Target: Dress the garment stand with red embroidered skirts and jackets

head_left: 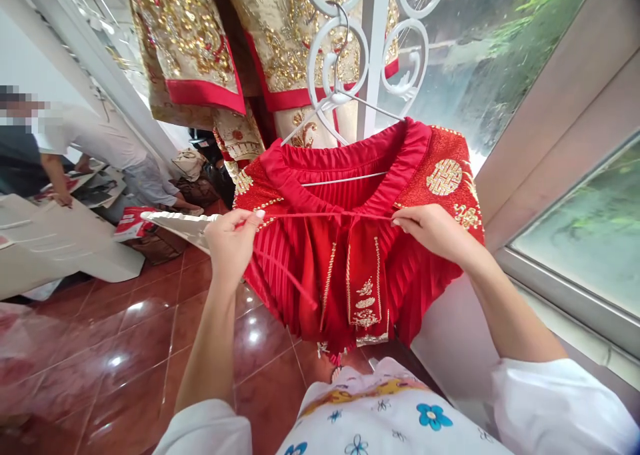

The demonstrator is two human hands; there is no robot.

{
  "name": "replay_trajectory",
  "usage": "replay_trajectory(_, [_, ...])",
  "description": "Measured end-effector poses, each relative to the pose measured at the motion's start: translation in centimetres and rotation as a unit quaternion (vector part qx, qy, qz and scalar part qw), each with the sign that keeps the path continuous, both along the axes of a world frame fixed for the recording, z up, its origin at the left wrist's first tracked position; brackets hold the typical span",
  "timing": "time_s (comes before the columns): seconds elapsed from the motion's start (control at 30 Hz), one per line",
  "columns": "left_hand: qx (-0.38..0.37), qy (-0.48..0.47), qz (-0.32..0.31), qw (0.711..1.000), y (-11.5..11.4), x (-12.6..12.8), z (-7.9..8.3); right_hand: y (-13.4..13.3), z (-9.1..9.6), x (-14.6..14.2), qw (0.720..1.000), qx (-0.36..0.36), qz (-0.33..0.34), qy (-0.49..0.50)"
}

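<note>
Below the lower bar of the white hanger, a red cord runs nearly level across the front of the red garment, each end of the stretch in one of my hands. My left hand pinches it between thumb and fingers below the hanger's left end; my right hand grips it the same way, lower than the hanger's right corner. Holding it from both sides, I judge, is what makes it straight, while the loose tail slants down from my left fist over the pleats. The garment's gathered band hangs from the hanger's two ends, which seems to hold the opening spread and spares me bearing the weight.

The hanger's hook is up at the white scrollwork, in front of gold-sequinned garments whose red hems come down close behind. Beside my left wrist juts a pale ridged piece; I can't tell what it belongs to, but it could catch that arm. A window frame hems in my right side. Farther off to the left, another person bends by a pale counter, well apart from me, with a red-and-white bag near its right edge, above the tiled floor.
</note>
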State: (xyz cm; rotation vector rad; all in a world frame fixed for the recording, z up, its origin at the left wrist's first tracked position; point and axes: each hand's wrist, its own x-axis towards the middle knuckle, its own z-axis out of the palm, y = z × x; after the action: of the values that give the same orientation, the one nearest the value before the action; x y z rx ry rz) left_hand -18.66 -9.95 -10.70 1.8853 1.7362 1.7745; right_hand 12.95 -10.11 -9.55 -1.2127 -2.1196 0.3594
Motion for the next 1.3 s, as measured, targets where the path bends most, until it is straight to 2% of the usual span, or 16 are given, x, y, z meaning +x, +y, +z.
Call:
replay_trajectory(0.07, [0.011, -0.028, 0.006, 1.0, 0.6, -0.9, 0.1, 1.0, 0.1, 0.8, 1.0, 0.011, -0.013, 0.008])
replay_trajectory(0.1, [0.011, -0.055, -0.024, 0.998, 0.8, -0.9, -0.1, 1.3, 0.0, 0.8, 0.999, 0.006, -0.003, 0.032])
replay_trajectory(0.17, [-0.002, -0.136, -0.138, 0.981, 0.8, -0.6, -0.3, 1.6, -0.3, 0.3, 0.992, -0.023, 0.037, 0.12])
replay_trajectory(0.27, [-0.073, -0.227, -0.348, 0.907, 0.5, 0.6, 0.0, 1.8, -0.8, -1.0, 0.951, -0.092, 0.112, 0.272])
replay_trajectory(0.33, [-0.174, -0.203, -0.45, 0.852, 0.5, 1.7, 0.3, 2.1, -1.1, -1.9, 0.916, -0.148, 0.157, 0.337])
replay_trajectory(0.37, [-0.22, -0.175, -0.473, 0.835, 0.6, 2.3, 0.5, 2.2, -1.1, -2.4, 0.9, -0.175, 0.175, 0.358])
replay_trajectory(0.43, [-0.275, -0.116, -0.459, 0.837, 0.8, 3.6, 0.8, 2.6, -1.2, -3.2, 0.878, -0.212, 0.186, 0.386])
replay_trajectory(0.53, [-0.274, -0.046, -0.35, 0.895, 1.1, 5.5, 0.9, 3.0, -1.2, -4.4, 0.882, -0.207, 0.122, 0.405])
replay_trajectory(0.63, [-0.264, 0.049, -0.251, 0.93, 1.2, 6.8, 0.8, 2.9, -1.0, -5.2, 0.915, -0.172, 0.035, 0.364])
replay_trajectory(0.73, [-0.219, 0.155, -0.175, 0.947, 1.4, 7.5, 0.4, 2.5, -0.9, -5.7, 0.971, -0.073, -0.042, 0.224])
replay_trajectory(0.83, [-0.157, 0.189, -0.162, 0.956, 1.7, 7.5, 0.2, 1.9, -0.9, -6.5, 0.991, 0.03, -0.129, 0.028])
replay_trajectory(0.9, [-0.13, 0.131, -0.192, 0.964, 1.8, 7.6, 0.2, 1.5, -0.6, -7.2, 0.981, 0.054, -0.173, -0.069])
replay_trajectory(0.97, [-0.143, 0.025, -0.242, 0.959, 1.9, 7.8, 0.3, 1.0, -0.1, -7.8, 0.968, 0.063, -0.201, -0.137])
replay_trajectory(1.03, [-0.17, -0.083, -0.278, 0.942, 2.1, 8.0, 0.4, 0.7, 0.6, -8.0, 0.958, 0.07, -0.207, -0.183])
replay_trajectory(1.1, [-0.156, -0.128, -0.278, 0.939, 2.4, 7.9, 0.5, 0.6, 1.3, -7.5, 0.958, 0.078, -0.194, -0.195])
replay_trajectory(1.3, [-0.004, 0.003, -0.127, 0.992, 3.1, 5.3, 0.7, 2.6, 1.3, -3.6, 0.994, 0.079, -0.065, -0.037])
